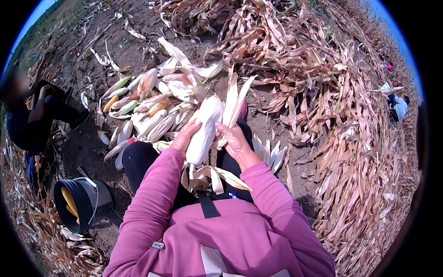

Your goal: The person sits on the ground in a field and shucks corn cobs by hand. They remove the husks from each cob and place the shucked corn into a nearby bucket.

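A large, pale ear of corn [204, 131] is held upright in front of my lap. My left hand [185, 139] is closed around its left side, thumb on the surface. On the other side my right hand [235, 142] is closed, its thumb against the ear and pale husk leaves [236, 99] in its grip. Those leaves fan up and away from the ear. Whether its pale surface is bare kernels or thin inner husk is hard to tell. Loose dry husks [214, 177] lie on my lap below it.
Ahead and left lies a pile of corn ears [154, 108], mostly husked. A tipped dark bucket [98, 198] at left holds yellow ears. A person [27, 111] sits at far left. A heap of dry stalks and leaves [341, 134] covers the right side.
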The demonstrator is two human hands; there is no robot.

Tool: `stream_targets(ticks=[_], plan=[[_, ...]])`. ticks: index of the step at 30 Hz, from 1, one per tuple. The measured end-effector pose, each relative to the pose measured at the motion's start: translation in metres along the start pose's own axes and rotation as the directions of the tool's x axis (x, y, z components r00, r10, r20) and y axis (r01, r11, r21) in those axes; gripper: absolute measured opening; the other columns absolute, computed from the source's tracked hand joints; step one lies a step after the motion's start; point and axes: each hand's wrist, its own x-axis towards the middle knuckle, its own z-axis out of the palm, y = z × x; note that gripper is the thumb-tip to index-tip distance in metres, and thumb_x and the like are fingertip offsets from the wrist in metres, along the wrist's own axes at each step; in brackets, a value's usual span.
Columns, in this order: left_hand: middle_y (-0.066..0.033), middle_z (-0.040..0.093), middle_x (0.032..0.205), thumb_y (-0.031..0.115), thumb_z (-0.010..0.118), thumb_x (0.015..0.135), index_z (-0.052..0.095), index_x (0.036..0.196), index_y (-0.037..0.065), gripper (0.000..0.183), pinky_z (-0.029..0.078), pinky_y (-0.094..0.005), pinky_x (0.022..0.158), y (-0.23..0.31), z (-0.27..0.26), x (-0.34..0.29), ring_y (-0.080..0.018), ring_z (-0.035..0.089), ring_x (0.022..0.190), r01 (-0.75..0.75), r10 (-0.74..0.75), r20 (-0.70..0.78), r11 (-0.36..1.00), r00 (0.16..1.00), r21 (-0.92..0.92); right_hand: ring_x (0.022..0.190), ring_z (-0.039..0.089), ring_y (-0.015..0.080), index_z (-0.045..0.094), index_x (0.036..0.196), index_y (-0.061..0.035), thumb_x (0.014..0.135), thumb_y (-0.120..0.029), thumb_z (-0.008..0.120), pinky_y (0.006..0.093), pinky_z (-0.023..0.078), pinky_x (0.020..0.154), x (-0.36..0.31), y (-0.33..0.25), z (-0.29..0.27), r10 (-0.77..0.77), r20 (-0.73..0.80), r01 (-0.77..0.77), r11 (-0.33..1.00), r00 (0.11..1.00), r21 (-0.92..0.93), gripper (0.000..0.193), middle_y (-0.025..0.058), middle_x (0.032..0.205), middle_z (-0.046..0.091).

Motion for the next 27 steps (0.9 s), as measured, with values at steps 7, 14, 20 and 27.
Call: stream_targets(ticks=[7, 14, 20, 27], plan=[[-0.0130, 0.062, 0.107, 0.037, 0.043, 0.095, 0.048, 0.127, 0.006, 0.044, 0.054, -0.0346, 0.072, 0.004, -0.002, 0.003, -0.0221, 0.065, 0.086, 0.102, -0.107, -0.038, 0.988, 0.994, -0.114, 0.060, 0.053, 0.0085, 0.059, 0.093, -0.0062, 0.084, -0.018, 0.068, 0.0215, 0.044, 0.054, -0.003, -0.005, 0.004, -0.020, -0.025, 0.018, 0.996, 0.999, -0.085, 0.018, -0.0012, 0.074, 0.057], [-0.0104, 0.062, 0.108, 0.037, 0.049, 0.092, 0.049, 0.126, 0.006, 0.045, 0.052, -0.0343, 0.078, 0.012, 0.012, -0.010, -0.0195, 0.063, 0.091, 0.049, -0.049, 0.001, 0.998, 0.999, 0.032, 0.060, 0.053, 0.0091, 0.061, 0.098, -0.0032, 0.083, -0.027, 0.071, 0.0212, 0.043, 0.054, 0.002, -0.002, -0.005, -0.028, -0.085, 0.024, 0.999, 0.996, -0.049, 0.030, 0.0001, 0.075, 0.058], [-0.0088, 0.061, 0.110, 0.027, 0.060, 0.086, 0.047, 0.127, 0.007, 0.047, 0.051, -0.0352, 0.084, 0.009, 0.001, -0.007, -0.0185, 0.061, 0.096, -0.040, 0.030, 0.139, 0.997, 0.990, 0.072, 0.066, 0.055, 0.0079, 0.063, 0.100, -0.0046, 0.084, -0.023, 0.069, 0.0218, 0.045, 0.060, -0.006, -0.011, 0.007, -0.083, 0.008, 0.083, 0.991, 0.997, -0.105, 0.025, -0.0006, 0.081, 0.061], [-0.0076, 0.061, 0.112, 0.018, 0.057, 0.086, 0.048, 0.125, 0.008, 0.042, 0.049, -0.0334, 0.087, 0.007, -0.004, -0.001, -0.0176, 0.061, 0.098, -0.124, 0.121, 0.081, 0.992, 0.989, 0.030, 0.070, 0.056, 0.0069, 0.062, 0.105, -0.0040, 0.088, -0.019, 0.065, 0.0218, 0.045, 0.062, -0.007, -0.011, 0.017, -0.162, 0.102, 0.184, 0.944, 0.982, -0.275, 0.023, -0.0010, 0.085, 0.062]])
